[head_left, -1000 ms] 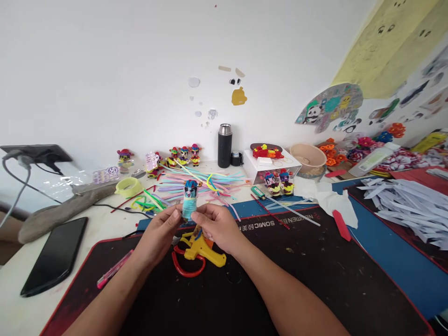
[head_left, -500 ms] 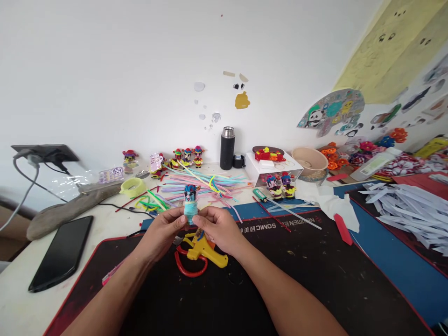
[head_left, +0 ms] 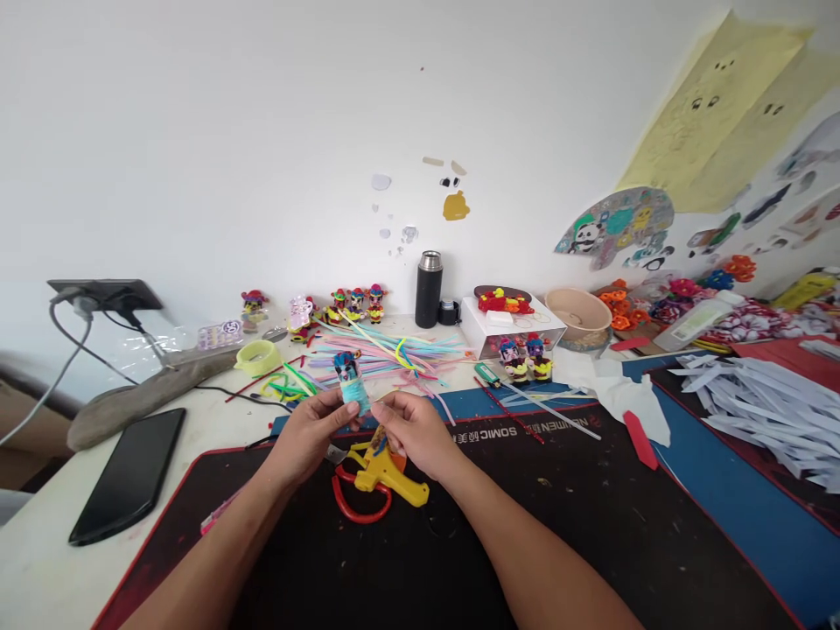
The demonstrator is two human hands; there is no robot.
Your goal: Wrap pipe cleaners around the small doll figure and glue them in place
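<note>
A small figure [head_left: 353, 391] with a dark face, a blue and red top and a light-blue wrapped body tilts a little to the left. My left hand [head_left: 313, 437] grips its body between thumb and fingers. Close to the figure's lower right side, my right hand [head_left: 415, 430] is pinched; what lies between its fingertips is too small to make out. Below the hands, a yellow glue gun [head_left: 394, 479] and red-handled scissors [head_left: 362, 516] lie on the black mat [head_left: 367, 582].
Behind the hands lie pastel pipe cleaners [head_left: 426, 350], a tape roll [head_left: 257, 358] and a black flask [head_left: 429, 293]. Finished figures [head_left: 525, 359] stand by a white box [head_left: 508, 331]. A black phone [head_left: 128, 477] is at left, paper strips [head_left: 765, 411] at right.
The figure has gone from upright to tilted left. My right fingertips have come slightly away from its body. The whole view has shifted a little.
</note>
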